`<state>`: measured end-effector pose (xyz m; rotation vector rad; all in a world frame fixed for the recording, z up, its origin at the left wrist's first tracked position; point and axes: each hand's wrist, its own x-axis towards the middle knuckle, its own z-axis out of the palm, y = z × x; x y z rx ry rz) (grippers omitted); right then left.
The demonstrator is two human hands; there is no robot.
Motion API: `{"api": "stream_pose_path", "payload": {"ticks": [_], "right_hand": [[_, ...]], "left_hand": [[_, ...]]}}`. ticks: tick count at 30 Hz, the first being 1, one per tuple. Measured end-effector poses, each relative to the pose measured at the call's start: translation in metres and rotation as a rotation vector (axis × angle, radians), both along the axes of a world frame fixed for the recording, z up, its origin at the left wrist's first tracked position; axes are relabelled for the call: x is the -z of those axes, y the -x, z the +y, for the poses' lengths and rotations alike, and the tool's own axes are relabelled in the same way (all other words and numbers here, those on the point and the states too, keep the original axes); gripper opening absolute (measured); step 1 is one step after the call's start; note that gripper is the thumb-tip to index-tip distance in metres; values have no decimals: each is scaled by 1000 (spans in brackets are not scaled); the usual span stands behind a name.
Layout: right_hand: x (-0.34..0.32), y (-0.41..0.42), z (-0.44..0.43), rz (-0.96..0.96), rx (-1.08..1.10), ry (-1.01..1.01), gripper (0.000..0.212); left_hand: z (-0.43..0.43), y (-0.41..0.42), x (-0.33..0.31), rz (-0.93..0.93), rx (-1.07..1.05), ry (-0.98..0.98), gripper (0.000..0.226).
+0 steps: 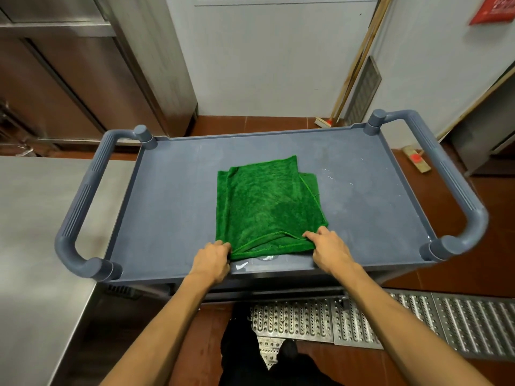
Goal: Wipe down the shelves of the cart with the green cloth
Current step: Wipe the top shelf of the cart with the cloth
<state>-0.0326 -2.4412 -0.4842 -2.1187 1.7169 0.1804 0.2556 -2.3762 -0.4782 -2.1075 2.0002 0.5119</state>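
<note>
As hands [212, 260] [328, 250] pinch it, green cloth [264, 207] lies on cart [172, 204].

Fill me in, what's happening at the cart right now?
A person stands at the grey cart, with the folded green cloth lying flat on its top shelf. The left hand and the right hand each pinch a near corner of the cloth. Water glistens on the shelf by the front edge.

Cart shelf [167, 196]: bare on either side of green cloth [264, 207] and beyond it to far rim. Closed at both ends by looped left handle [82, 201] and right handle [452, 176]. Steel counter [41, 232] just beside left handle, narrowing that side. Open from above.
</note>
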Motion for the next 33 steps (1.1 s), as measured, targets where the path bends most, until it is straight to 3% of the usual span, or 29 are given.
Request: {"api": "stream_pose_path", "payload": {"ticks": [15, 19, 23, 25, 28, 33], "right_hand": [[3, 15, 26, 0, -84, 78, 55], [6, 17, 36, -55, -123, 177, 50], [9, 22, 42, -97, -114, 187, 46], [8, 24, 42, -139, -106, 155, 46], [3, 27, 39, -238, -85, 101, 44], [-5, 30, 47, -290, 5, 1, 48]], "left_hand": [[39, -1, -3, 121, 1, 162, 24], [50, -4, -8, 297, 73, 311, 16], [56, -10, -9, 384, 191, 308, 21], [59, -9, -8, 445, 126, 249, 26], [62, -6, -8, 488, -44, 166, 17], [59, -5, -10, 545, -195, 204, 14]]}}
